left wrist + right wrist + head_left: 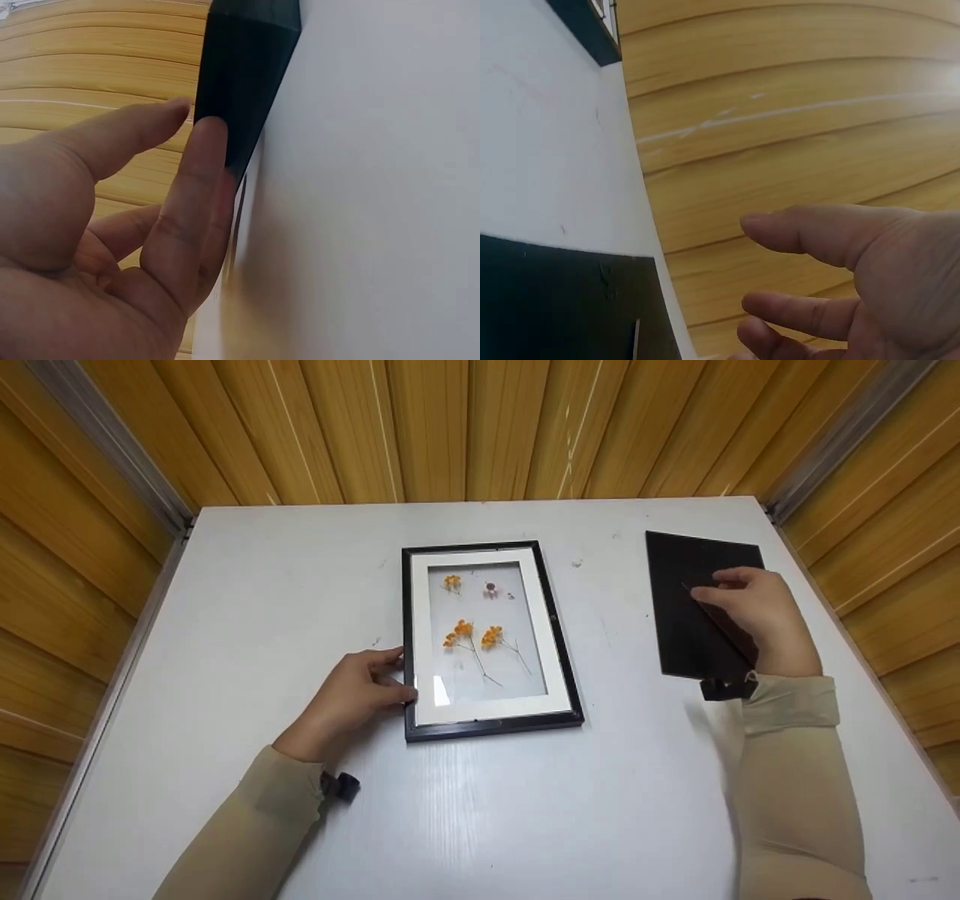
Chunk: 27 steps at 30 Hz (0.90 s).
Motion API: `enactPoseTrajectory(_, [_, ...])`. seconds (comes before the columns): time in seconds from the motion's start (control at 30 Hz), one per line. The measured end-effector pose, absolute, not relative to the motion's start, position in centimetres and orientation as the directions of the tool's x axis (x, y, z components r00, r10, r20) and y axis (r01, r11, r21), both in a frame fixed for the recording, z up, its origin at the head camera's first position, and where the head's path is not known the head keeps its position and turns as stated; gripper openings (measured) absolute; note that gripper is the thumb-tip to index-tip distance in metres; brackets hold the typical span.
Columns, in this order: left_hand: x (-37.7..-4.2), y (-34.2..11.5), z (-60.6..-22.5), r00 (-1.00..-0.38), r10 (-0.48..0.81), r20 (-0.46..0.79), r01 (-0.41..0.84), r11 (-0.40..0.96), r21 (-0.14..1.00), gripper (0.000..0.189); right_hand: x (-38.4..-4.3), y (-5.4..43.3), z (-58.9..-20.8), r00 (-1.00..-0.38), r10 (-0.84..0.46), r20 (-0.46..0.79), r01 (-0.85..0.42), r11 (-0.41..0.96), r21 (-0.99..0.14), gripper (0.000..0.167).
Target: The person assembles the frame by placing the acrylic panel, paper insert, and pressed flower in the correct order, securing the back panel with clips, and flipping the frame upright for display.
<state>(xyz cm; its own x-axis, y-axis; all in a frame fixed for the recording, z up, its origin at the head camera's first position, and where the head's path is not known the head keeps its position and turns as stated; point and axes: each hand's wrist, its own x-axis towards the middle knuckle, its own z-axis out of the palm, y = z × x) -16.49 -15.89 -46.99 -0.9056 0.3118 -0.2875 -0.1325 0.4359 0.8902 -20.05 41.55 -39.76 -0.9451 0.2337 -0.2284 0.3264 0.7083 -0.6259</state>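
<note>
A black picture frame [568, 667] with a white mat lies in the middle of the table. Behind its clear pane show sprigs of orange flowers [463, 628] and a small pale flower [490, 589]. My left hand [352, 694] is at the frame's left side, fingertips against the outer edge. In the left wrist view its fairly straight fingers [184, 202] touch the dark side of the frame. Over a black backing board [675, 607] on the right hovers my right hand [761, 607], thumb and fingers apart with nothing between them. A thin strip on the board runs beneath this hand.
The white table [300, 570] carries a few small dark specks near the frame. Wood-plank walls [480, 427] stand behind it and along both sides, with metal corner posts. Dark camera mounts [341, 786] sit on both wrists.
</note>
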Motion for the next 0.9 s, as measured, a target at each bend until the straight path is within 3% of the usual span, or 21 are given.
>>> enactPoseTrajectory(0.33, [-16.7,-16.2,-47.2,-0.903,0.32,-0.288,-0.116,0.463,0.879,0.084,-20.4,45.2,-43.4,-0.847,0.427,-0.317,0.532,0.694,-0.485,0.115])
enactPoseTrajectory(0.6, [-16.6,-16.1,-47.1,-0.907,0.313,-0.28,-0.107,0.473,0.875,0.084,-20.0,46.9,-44.1,-0.837,0.394,-0.381,0.519,0.792,-0.321,0.137])
enactPoseTrajectory(0.9, [-16.6,-16.0,-47.1,-0.906,0.327,-0.268,-0.096,0.458,0.884,0.085,-19.7,47.8,-43.6,-0.791,0.398,-0.465,0.557,0.783,-0.277,0.145])
